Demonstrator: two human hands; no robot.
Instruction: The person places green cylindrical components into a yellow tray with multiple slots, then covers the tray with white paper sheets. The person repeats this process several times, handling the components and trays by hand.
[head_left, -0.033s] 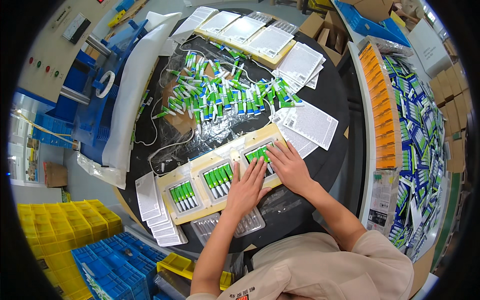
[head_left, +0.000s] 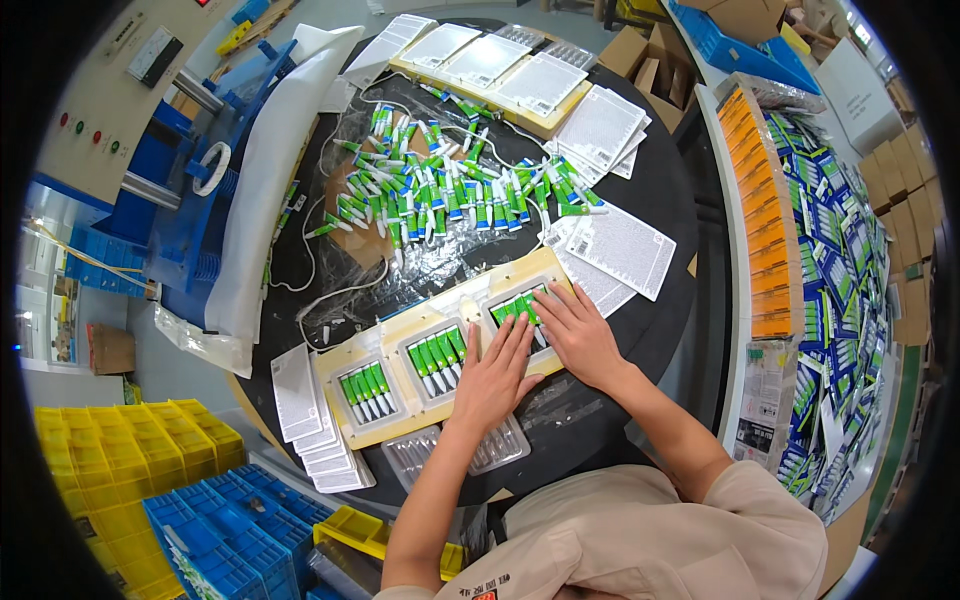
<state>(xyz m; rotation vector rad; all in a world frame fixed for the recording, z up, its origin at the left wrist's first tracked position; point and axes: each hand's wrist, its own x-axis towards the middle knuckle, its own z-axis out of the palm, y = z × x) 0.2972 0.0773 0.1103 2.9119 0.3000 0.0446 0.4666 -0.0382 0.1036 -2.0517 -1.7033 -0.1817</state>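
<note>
A cream-coloured tray frame (head_left: 362, 434) lies aslant on the black round table, with three clear blister packs set in it. Green-and-white small tubes (head_left: 368, 390) stand in a row in the left pack, and more green tubes (head_left: 435, 358) fill the middle one. My left hand (head_left: 495, 378) lies flat with fingers stretched across the lower left of the right pack. Over that pack's right side rests my right hand (head_left: 580, 338), its fingers extended onto the tubes (head_left: 515, 308). The hands partly hide this pack. Neither hand grips anything.
Loose tubes (head_left: 440, 190) lie heaped beyond the frame. White printed cards (head_left: 625, 250) sit at the right, with another card stack (head_left: 318, 430) at the left. A second frame (head_left: 548, 122) bears cards at the back. Empty blisters (head_left: 500, 447) lie nearest me. A blue press (head_left: 225, 150) stands left.
</note>
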